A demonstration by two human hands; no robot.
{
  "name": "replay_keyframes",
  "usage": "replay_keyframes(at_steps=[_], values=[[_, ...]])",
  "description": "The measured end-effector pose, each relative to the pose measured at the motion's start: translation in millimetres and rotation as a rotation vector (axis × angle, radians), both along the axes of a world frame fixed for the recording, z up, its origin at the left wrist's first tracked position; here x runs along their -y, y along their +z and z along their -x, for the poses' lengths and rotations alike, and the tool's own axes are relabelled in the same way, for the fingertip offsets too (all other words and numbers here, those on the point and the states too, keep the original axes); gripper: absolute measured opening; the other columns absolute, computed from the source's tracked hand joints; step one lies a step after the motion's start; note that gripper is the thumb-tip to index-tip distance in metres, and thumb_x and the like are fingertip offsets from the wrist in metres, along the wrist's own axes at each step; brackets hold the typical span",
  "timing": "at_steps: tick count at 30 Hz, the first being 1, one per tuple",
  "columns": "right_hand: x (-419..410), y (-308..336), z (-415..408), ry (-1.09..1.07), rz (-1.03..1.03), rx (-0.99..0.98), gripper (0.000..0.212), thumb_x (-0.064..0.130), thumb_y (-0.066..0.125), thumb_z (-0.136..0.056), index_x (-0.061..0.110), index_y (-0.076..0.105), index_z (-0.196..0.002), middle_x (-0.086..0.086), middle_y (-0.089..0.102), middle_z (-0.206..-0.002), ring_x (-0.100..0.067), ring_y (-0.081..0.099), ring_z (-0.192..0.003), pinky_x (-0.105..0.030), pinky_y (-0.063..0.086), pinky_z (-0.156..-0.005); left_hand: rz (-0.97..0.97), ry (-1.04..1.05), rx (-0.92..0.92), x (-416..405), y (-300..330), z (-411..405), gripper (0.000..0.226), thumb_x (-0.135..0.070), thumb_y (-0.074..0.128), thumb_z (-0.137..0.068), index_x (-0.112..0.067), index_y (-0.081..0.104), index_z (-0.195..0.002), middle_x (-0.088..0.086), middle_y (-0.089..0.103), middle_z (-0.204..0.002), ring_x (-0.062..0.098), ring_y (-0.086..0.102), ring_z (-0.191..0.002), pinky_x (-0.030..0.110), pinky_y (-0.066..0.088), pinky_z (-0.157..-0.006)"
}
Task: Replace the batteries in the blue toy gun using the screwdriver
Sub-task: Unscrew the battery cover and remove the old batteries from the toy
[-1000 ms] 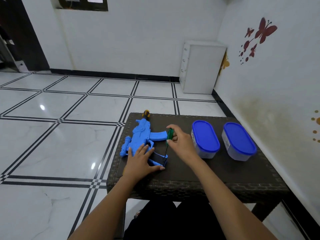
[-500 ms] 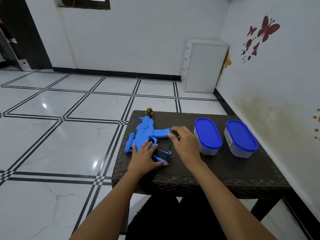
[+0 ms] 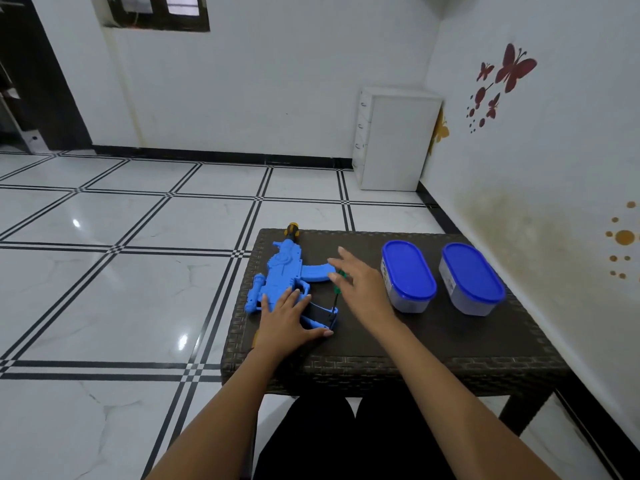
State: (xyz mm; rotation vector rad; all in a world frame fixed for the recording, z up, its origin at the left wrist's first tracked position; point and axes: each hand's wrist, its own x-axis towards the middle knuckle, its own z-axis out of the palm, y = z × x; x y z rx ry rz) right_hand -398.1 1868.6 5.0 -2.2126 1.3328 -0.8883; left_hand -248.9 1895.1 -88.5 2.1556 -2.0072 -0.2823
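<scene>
The blue toy gun lies on its side at the left end of the dark woven table, with its orange and black muzzle pointing away from me. My left hand presses flat on the gun's rear part, fingers spread. A screwdriver with a green handle stands almost upright, its thin shaft reaching down to the gun's near end. My right hand pinches the handle between thumb and palm side, with its other fingers stretched out forward.
Two oval containers with blue lids stand side by side on the right half of the table, just right of my right hand. A white wall runs close along the table's right side. A white cabinet stands in the far corner.
My right hand's fingers have opened out from a tight fist-like grip around the screwdriver handle. The left hand and the gun have stayed in place. The camera has tilted slightly.
</scene>
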Motion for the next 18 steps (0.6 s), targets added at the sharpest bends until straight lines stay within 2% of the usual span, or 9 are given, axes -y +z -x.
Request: replay_keyframes(at_steps=[1,4,8,11,14,16,18], values=[[-2.6,-2.7,-2.2,-0.031,0.02,0.023,0.033,0.021,0.051,-0.095,0.011,0.057,-0.127,-0.005,0.054,-0.136,-0.019,0.053,-0.122,-0.027,0.043,-0.098,0.002,0.0,0.001,0.4,-0.2,0.0,0.112,-0.091,0.022,-0.054,-0.03,0.021,-0.148,-0.004,0.014,-0.158,0.011,0.001,-0.146,0.053,-0.008,-0.114],[-4.3,-5.3,-7.1,-0.142,0.097,-0.036,0.03,0.026,0.05,-0.096,0.007,0.056,-0.119,-0.01,0.067,-0.105,-0.025,0.063,-0.096,-0.032,0.048,-0.076,-0.006,0.003,-0.002,0.3,-0.3,-0.3,0.096,-0.083,0.04,-0.07,-0.03,0.021,-0.148,-0.003,0.013,-0.158,0.011,0.001,-0.146,0.053,-0.008,-0.114],[1.3,-2.3,-8.5,-0.219,0.164,0.032,0.027,0.025,0.063,-0.087,0.009,0.067,-0.109,-0.004,0.062,-0.105,-0.018,0.055,-0.098,-0.024,0.042,-0.072,-0.008,0.003,-0.024,-0.5,1.4,0.4,0.091,-0.077,0.046,-0.074,-0.029,0.023,-0.148,-0.004,0.013,-0.158,0.011,0.001,-0.146,0.053,-0.009,-0.113],[0.1,-1.8,-8.3,-0.194,0.123,0.078,0.025,0.017,0.063,-0.088,0.009,0.068,-0.11,-0.007,0.063,-0.105,-0.02,0.06,-0.095,-0.03,0.049,-0.077,-0.01,0.001,-0.031,-0.5,1.6,-0.6,0.09,-0.077,0.046,-0.074,-0.03,0.023,-0.148,-0.007,0.012,-0.158,0.011,0.001,-0.146,0.053,-0.008,-0.113],[0.6,-0.5,-5.6,-0.133,0.102,0.05,0.027,0.009,0.056,-0.091,0.009,0.065,-0.116,-0.006,0.065,-0.115,-0.021,0.06,-0.106,-0.032,0.05,-0.09,-0.016,-0.003,-0.029,0.3,0.9,-1.3,0.091,-0.077,0.046,-0.074,-0.031,0.022,-0.148,-0.008,0.01,-0.158,0.01,-0.001,-0.146,0.054,-0.008,-0.114],[0.8,0.8,-3.4,-0.122,0.044,0.055,0.03,0.011,0.053,-0.093,0.011,0.061,-0.122,-0.005,0.063,-0.122,-0.02,0.059,-0.111,-0.033,0.049,-0.095,-0.017,-0.004,-0.023,0.6,0.4,-0.9,0.091,-0.078,0.045,-0.074,-0.032,0.021,-0.148,-0.007,0.01,-0.158,0.01,-0.001,-0.146,0.054,-0.009,-0.114],[-0.3,0.2,-2.8,-0.133,0.023,0.068,0.031,0.02,0.056,-0.092,0.012,0.062,-0.121,-0.004,0.064,-0.122,-0.018,0.06,-0.109,-0.032,0.05,-0.093,-0.016,-0.002,-0.02,-0.1,0.4,-0.5,0.091,-0.078,0.044,-0.074,-0.032,0.02,-0.148,-0.007,0.01,-0.158,0.01,-0.002,-0.146,0.053,-0.009,-0.114]])
